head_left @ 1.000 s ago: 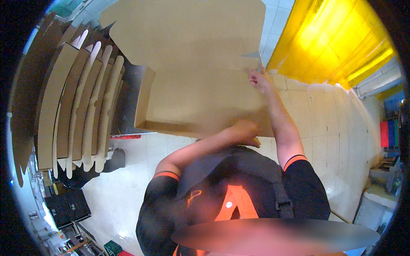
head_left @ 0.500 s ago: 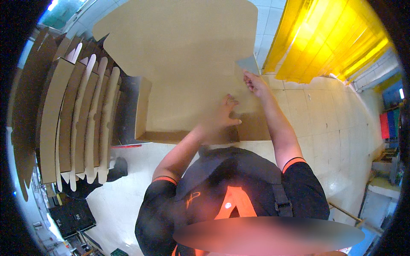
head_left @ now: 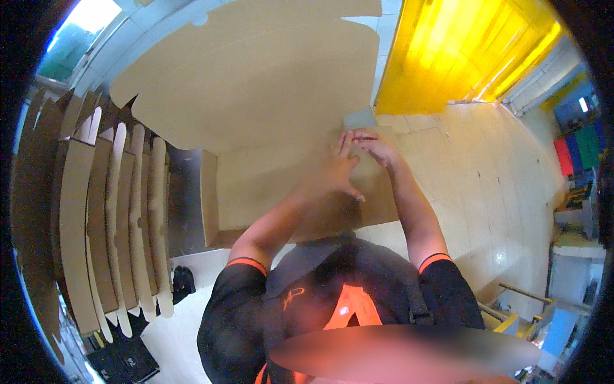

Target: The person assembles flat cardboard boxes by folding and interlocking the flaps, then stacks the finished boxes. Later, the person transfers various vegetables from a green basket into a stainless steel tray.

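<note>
An open brown cardboard box lies before me, its large lid panel spread away at the far side. Over the box's right half is my left hand, fingers and thumb spread and nothing in it. My right hand is at the box's right end, fingers stretched toward the left. Its fingertips come close to those of the left hand; whether they touch cannot be told. Part of the box's right end and near wall is hidden by my hands and forearms.
Several nested brown cardboard boxes stand at the left. A yellow strip curtain hangs at the far right. Black shoes and a black case are on the floor at lower left. Shelving lines the right edge.
My right hand has gone from a closed shape at the box's right edge to stretched fingers, nearer my left hand. The whole view has shifted, and more of the lid's far edge shows.
</note>
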`<action>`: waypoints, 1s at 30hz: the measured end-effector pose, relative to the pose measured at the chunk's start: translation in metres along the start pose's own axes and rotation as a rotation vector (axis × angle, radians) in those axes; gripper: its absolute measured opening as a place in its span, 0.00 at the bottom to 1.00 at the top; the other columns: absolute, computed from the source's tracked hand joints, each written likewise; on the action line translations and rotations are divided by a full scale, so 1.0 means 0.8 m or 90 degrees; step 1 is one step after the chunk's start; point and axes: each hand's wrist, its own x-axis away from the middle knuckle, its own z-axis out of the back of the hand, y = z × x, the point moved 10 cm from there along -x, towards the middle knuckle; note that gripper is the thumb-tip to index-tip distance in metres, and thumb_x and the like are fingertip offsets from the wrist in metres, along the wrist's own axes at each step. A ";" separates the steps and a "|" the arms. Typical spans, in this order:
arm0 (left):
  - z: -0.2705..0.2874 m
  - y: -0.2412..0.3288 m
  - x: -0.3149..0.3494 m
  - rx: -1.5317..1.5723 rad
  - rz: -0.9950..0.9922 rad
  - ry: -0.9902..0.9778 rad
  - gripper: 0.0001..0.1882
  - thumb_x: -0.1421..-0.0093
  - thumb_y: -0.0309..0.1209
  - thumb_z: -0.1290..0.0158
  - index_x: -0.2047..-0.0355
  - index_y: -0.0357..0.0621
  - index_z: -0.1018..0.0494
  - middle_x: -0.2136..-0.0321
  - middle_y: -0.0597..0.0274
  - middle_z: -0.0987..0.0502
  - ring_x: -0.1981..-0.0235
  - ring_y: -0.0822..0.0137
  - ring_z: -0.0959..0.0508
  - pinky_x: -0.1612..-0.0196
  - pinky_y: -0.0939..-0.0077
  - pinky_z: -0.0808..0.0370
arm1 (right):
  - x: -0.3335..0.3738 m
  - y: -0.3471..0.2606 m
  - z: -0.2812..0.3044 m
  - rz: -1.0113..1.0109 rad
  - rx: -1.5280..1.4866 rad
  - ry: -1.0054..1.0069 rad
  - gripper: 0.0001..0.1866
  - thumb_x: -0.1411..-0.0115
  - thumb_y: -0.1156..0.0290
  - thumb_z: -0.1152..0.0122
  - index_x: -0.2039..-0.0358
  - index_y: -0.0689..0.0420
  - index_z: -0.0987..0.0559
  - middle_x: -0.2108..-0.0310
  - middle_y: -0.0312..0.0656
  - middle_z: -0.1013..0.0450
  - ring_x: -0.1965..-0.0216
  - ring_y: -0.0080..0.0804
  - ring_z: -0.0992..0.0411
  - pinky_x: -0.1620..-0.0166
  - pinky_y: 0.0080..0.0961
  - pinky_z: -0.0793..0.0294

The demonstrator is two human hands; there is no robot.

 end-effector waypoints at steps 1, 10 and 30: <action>0.001 0.003 0.000 0.010 -0.006 0.002 0.55 0.73 0.65 0.35 0.50 0.35 0.30 0.34 0.33 0.73 0.32 0.38 0.68 0.41 0.25 0.56 | 0.012 0.000 0.014 0.008 0.054 0.059 0.18 0.47 0.67 0.36 0.55 0.55 0.22 0.64 0.31 0.27 0.60 0.21 0.32 0.60 0.20 0.34; -0.003 0.013 0.016 0.012 0.024 -0.026 0.67 0.71 0.59 0.31 0.39 0.27 0.47 0.34 0.31 0.68 0.33 0.37 0.68 0.32 0.53 0.65 | 0.164 0.012 0.118 -0.067 0.102 0.445 0.23 0.43 0.65 0.38 0.49 0.62 0.27 0.63 0.40 0.26 0.63 0.27 0.28 0.60 0.23 0.29; 0.055 -0.068 0.099 -0.119 0.332 -0.054 0.35 0.50 0.55 0.45 0.54 0.34 0.27 0.53 0.41 0.31 0.50 0.46 0.30 0.48 0.54 0.33 | 0.079 -0.107 -0.135 0.334 1.071 -0.211 0.29 0.49 0.80 0.49 0.44 0.48 0.29 0.39 0.37 0.39 0.35 0.45 0.48 0.37 0.55 0.47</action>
